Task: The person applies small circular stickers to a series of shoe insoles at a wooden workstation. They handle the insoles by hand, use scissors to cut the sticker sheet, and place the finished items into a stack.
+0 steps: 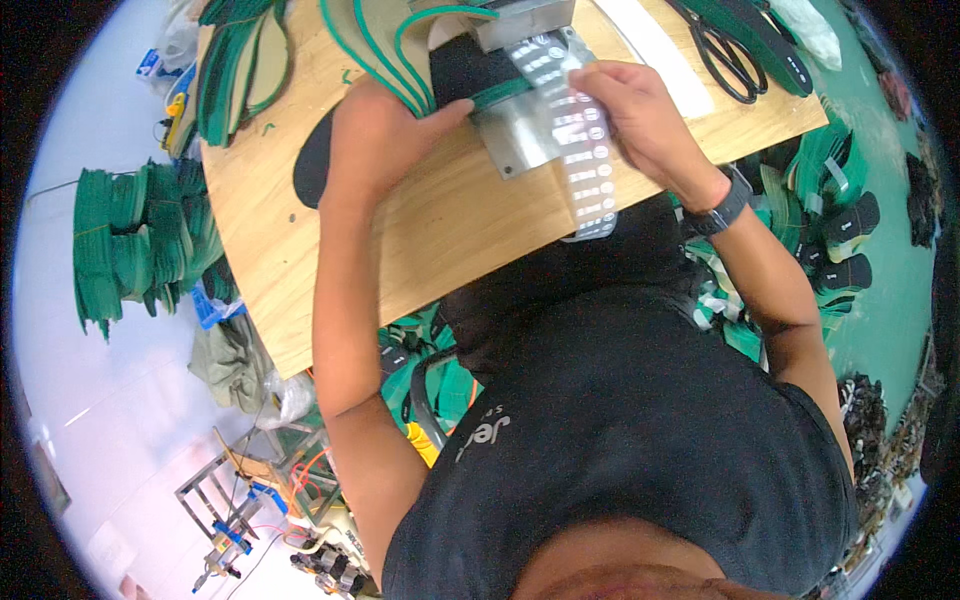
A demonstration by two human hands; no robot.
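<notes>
My right hand [640, 115] pinches a clear strip [588, 165] with rows of small white prints between thumb and fingers. The strip hangs past the table's near edge. Beside it a black insole [468, 68] with a green edge lies on a metal plate [520, 135], under a metal block [525, 22]. My left hand [380, 130] is at that insole, thumb stretched along its near edge; the other fingers are mostly hidden. Green-edged beige insoles [375, 45] fan out just beyond this hand. Another dark insole [314, 160] pokes out at its left.
Black scissors [730, 65] lie at the far right of the wooden table [470, 240], near more insoles [765, 45]. A bundle of green insoles [240, 65] sits at the far left. Green stacks [145, 240] stand left of the table. Several insoles [845, 250] are piled to the right.
</notes>
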